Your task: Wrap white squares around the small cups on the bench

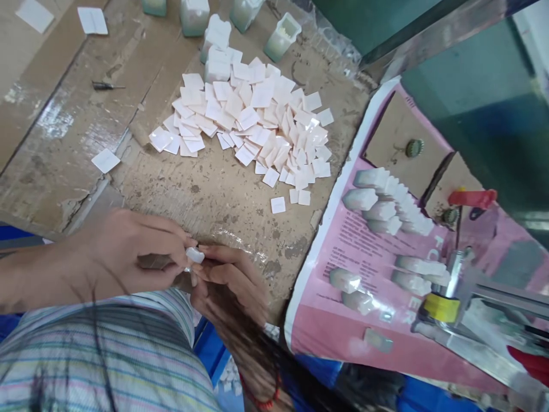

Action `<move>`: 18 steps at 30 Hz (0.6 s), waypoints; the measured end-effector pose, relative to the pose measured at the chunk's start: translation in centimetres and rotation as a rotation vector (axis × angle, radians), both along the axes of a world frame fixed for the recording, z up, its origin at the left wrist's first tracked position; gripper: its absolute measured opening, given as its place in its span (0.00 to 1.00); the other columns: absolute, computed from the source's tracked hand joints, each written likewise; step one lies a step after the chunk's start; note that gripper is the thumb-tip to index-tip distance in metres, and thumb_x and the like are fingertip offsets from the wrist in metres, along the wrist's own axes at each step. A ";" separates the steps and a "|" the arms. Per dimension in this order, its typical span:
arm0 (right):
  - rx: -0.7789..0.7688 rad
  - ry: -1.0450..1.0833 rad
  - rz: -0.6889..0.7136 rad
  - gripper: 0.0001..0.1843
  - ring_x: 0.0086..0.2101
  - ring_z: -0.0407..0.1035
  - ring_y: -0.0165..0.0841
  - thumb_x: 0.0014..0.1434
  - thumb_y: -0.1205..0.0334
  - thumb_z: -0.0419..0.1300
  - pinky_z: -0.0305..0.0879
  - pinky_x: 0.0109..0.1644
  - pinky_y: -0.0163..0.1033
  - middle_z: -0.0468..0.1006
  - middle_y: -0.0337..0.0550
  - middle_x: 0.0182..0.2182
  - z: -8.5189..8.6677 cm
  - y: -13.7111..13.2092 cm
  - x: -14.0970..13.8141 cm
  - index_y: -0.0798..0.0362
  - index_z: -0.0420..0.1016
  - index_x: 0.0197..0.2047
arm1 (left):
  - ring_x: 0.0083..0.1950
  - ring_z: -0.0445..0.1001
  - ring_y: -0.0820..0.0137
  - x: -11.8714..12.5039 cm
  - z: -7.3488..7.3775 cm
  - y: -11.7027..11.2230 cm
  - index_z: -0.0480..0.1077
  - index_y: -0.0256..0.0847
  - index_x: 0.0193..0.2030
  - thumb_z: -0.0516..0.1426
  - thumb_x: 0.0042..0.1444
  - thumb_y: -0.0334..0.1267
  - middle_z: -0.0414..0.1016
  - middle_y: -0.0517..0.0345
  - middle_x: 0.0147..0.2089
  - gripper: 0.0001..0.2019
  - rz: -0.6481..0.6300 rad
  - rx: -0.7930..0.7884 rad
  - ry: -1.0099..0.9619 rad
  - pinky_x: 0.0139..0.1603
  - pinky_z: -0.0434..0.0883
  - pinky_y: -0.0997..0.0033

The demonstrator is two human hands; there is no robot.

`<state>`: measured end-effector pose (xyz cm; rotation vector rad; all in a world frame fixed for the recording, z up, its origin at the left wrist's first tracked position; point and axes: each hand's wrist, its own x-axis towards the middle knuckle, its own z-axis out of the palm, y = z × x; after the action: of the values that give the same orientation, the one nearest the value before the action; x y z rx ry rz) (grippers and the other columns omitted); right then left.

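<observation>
Head view, white tile (195, 255), long axis sideways, pinched between left hand (124, 246), right hand (229, 280)

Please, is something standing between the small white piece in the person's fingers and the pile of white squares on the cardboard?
No, nothing visible stands there. Between the small white piece in the fingers and the pile of white squares lies only bare stained cardboard.

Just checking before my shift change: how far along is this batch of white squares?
Possibly done: the white stacks beside the pile and the white blocks on the pink printed sheet. In hand: the left hand and right hand pinch one small white piece. Left: a large loose pile of white squares on the cardboard, so much seems to remain.
</observation>
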<state>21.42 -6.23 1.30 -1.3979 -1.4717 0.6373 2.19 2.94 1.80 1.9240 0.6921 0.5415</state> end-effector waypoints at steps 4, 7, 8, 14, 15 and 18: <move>-0.014 -0.023 0.014 0.08 0.37 0.83 0.33 0.61 0.68 0.66 0.83 0.40 0.34 0.84 0.40 0.37 0.0 0.4 0.0 0.44 0.77 0.36 | 0.38 0.83 0.80 0.5 0.8 1.3 0.79 0.45 0.36 0.58 0.60 0.31 0.84 0.70 0.40 0.08 -0.034 -0.036 -0.043 0.41 0.70 0.89; -0.012 -0.015 0.017 0.08 0.37 0.83 0.34 0.61 0.68 0.66 0.83 0.40 0.35 0.83 0.40 0.37 0.0 0.3 0.1 0.43 0.77 0.35 | 0.35 0.81 0.81 0.8 1.4 1.8 0.79 0.44 0.33 0.56 0.58 0.31 0.83 0.70 0.38 0.10 -0.052 -0.056 0.052 0.39 0.68 0.86; -0.001 -0.004 0.014 0.08 0.37 0.83 0.33 0.61 0.69 0.66 0.83 0.40 0.35 0.83 0.40 0.37 0.0 0.2 0.1 0.44 0.78 0.35 | 0.34 0.80 0.81 0.8 1.6 2.0 0.79 0.44 0.33 0.56 0.58 0.31 0.82 0.70 0.37 0.10 -0.064 -0.053 0.065 0.38 0.68 0.85; -0.023 0.024 0.007 0.09 0.39 0.83 0.33 0.59 0.73 0.67 0.83 0.43 0.34 0.83 0.40 0.38 -0.1 0.1 -0.2 0.47 0.79 0.35 | 0.37 0.78 0.78 1.0 1.8 2.6 0.78 0.45 0.35 0.57 0.56 0.29 0.79 0.69 0.38 0.09 -0.150 -0.073 0.104 0.36 0.66 0.82; -0.011 0.015 -0.002 0.09 0.38 0.83 0.32 0.59 0.72 0.66 0.82 0.42 0.33 0.83 0.40 0.37 -0.1 0.2 -0.2 0.47 0.78 0.35 | 0.35 0.77 0.78 1.0 1.8 2.7 0.77 0.45 0.35 0.56 0.54 0.29 0.79 0.71 0.36 0.09 -0.147 -0.079 0.101 0.35 0.65 0.82; 0.008 0.026 -0.003 0.08 0.37 0.82 0.30 0.60 0.71 0.65 0.80 0.40 0.31 0.83 0.40 0.37 0.1 0.5 -0.1 0.47 0.77 0.33 | 0.33 0.76 0.80 1.2 1.8 2.8 0.78 0.47 0.36 0.57 0.52 0.27 0.78 0.74 0.35 0.11 -0.135 -0.094 0.111 0.33 0.64 0.82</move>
<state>21.27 -5.70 1.36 -1.3809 -1.4499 0.6449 3.34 5.75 3.65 1.9065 0.6414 0.3147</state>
